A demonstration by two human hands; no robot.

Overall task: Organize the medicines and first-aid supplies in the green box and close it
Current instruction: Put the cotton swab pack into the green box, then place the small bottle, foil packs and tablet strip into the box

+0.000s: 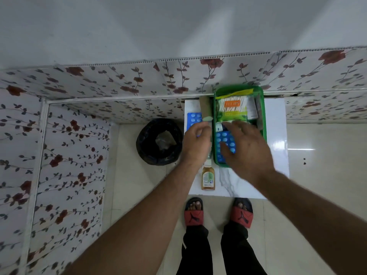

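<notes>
Green box (263, 108) sits open on the white counter (276, 124), pushed toward the floral wall panel, with a pack of cotton swabs (233, 108) lying in its far half and a blue blister strip (224, 139) in its near half. A black bin (158, 141) stands on the floor left of the counter. The right hand (248, 147) spreads flat over the box, fingers loosely open on the strip, gripping nothing clearly. The left hand (196, 141) hovers just left of the box, fingers pinched around a small pale-green item (208, 118). An amber bottle (208, 178) lies on the counter near the left wrist. Another blue strip (193, 119) rests beyond the left hand.
</notes>
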